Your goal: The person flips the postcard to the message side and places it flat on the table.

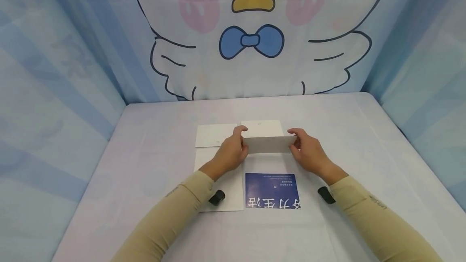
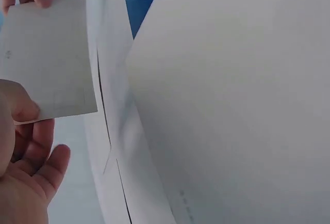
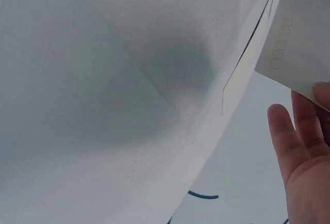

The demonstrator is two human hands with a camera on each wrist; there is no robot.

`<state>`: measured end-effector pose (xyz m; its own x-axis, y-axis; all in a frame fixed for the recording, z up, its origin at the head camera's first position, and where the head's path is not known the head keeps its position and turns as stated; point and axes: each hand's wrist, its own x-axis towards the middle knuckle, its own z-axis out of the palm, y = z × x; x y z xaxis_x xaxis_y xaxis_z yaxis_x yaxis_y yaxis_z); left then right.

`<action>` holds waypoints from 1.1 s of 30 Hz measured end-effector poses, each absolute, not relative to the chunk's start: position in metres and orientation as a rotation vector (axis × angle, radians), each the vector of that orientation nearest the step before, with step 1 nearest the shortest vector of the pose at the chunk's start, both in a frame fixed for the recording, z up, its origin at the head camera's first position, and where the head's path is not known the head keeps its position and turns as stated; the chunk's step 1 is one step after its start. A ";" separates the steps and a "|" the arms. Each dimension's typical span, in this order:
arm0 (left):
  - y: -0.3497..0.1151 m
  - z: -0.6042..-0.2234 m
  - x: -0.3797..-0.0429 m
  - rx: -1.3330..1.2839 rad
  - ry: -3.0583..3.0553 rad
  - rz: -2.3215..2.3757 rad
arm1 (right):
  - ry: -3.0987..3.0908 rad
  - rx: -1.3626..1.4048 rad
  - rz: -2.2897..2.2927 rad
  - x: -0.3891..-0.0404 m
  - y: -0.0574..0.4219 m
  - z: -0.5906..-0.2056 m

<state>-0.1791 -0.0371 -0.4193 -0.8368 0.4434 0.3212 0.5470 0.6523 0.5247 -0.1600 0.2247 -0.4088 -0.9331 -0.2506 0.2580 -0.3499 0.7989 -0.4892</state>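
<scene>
My left hand [image 1: 230, 152] and right hand [image 1: 309, 152] hold a pale postcard [image 1: 269, 145] between them, one at each short end. The card is raised and tilted over the table. In the left wrist view the left thumb presses on the face of the postcard [image 2: 49, 61], with fingers behind it. A row of small printed boxes shows near one edge of the postcard [image 3: 301, 43] in the right wrist view, where the right thumb lies on its edge. Nearer me lies a blue postcard [image 1: 272, 191] with white characters, upside down from here.
A white card [image 1: 214, 134] lies at the back left, and another white card [image 1: 262, 127] lies behind the raised one. Below the left forearm are more white cards [image 1: 229, 191]. A curtain with a cartoon bird [image 1: 251, 68] hangs behind the white table [image 1: 156, 144].
</scene>
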 end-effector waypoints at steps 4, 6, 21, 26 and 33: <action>-0.035 -0.418 -0.181 -0.772 -2.652 -1.058 | -2.754 0.383 0.944 -0.161 0.223 -0.407; -0.034 -0.416 -0.181 -0.714 -2.652 -1.112 | -2.730 0.308 1.006 -0.161 0.221 -0.406; -0.031 -0.412 -0.176 -0.637 -2.815 -1.053 | -2.810 0.204 0.920 -0.153 0.219 -0.401; -0.031 -0.417 -0.172 -0.641 -2.894 -0.991 | -2.961 0.220 0.889 -0.153 0.221 -0.403; -0.030 -0.426 -0.171 -0.627 -2.953 -0.964 | -3.062 0.238 0.821 -0.153 0.218 -0.408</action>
